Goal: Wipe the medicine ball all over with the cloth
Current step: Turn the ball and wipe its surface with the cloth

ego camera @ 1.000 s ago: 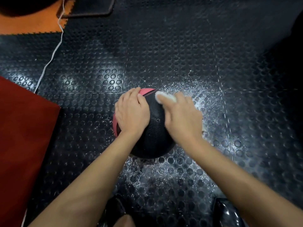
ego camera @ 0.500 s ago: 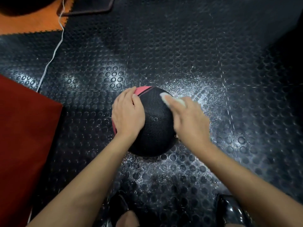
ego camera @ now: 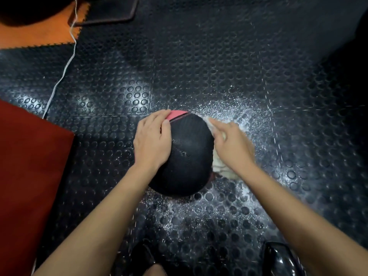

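Studded floor (ego camera: 219,56): L hand (ego camera: 152,141) flat on medicine ball (ego camera: 189,154) (no legible label), R hand (ego camera: 232,143) gripping cloth (ego camera: 219,166).

Medicine ball (ego camera: 187,156): left side hidden under left hand (ego camera: 152,141); underside and far side not visible. Cloth (ego camera: 221,166): mostly covered by right hand (ego camera: 232,145), which is motion-blurred; grip unclear. Two black shoes (ego camera: 278,259) cut by near edge. Red mat (ego camera: 29,176) cut by left edge.
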Available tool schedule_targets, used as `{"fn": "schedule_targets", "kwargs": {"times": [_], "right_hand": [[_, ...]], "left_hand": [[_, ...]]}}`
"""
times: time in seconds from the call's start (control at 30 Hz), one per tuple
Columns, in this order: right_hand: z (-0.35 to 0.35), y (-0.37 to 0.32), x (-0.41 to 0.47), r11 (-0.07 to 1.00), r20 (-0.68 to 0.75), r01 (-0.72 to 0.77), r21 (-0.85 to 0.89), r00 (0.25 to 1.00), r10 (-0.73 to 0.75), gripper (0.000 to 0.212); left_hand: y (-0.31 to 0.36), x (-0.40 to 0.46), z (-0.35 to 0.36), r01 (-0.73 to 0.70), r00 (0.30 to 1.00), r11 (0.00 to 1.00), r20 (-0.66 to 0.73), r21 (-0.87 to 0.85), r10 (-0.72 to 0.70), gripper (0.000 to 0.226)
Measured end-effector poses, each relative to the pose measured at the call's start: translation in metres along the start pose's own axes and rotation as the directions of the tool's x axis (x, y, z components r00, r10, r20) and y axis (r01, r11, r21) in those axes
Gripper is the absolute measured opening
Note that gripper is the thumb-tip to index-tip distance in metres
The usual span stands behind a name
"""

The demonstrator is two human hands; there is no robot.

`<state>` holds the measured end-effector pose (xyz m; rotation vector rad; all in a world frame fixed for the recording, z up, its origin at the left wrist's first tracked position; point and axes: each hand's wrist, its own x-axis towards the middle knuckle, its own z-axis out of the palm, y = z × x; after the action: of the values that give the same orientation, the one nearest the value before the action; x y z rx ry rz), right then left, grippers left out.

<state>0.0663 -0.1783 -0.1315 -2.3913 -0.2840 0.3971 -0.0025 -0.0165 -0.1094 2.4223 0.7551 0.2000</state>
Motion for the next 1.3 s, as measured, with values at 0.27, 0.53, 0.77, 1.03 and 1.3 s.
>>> {"fn": "schedule_targets", "kwargs": {"times": [0.27,0.53,0.77,1.03,1.3], "right_hand": [[0.025,-0.002,-0.059,0.969,-0.075,0.245,-0.046,0.966,-0.248,0.04],[0.029,-0.005,-0.026,0.989,-0.036,0.143,0.031,0.989,-0.141,0.036],[0.021,-0.026,-0.043,0.927,0.016,0.361,-0.101,0.932,-0.361,0.038],[0.02,-0.033,-0.039,0.881,-0.042,0.423,-0.21,0.897,-0.44,0.032],[0.015,-0.037,-0.031,0.9,-0.057,0.355,-0.252,0.923,-0.38,0.03]], "left_hand": [[0.0,0.001,-0.004,0.093,0.995,0.99,-0.047,0.107,-0.088,0.045],[-0.009,-0.018,-0.006,0.063,0.993,0.996,-0.108,0.07,-0.055,0.042],[-0.011,-0.025,-0.002,0.086,0.987,0.991,-0.142,0.106,-0.07,0.041],[-0.003,-0.018,0.01,0.048,0.988,0.981,-0.153,0.189,-0.019,0.054],[0.002,-0.018,0.018,0.052,0.985,0.974,-0.175,0.22,-0.013,0.053]]}}
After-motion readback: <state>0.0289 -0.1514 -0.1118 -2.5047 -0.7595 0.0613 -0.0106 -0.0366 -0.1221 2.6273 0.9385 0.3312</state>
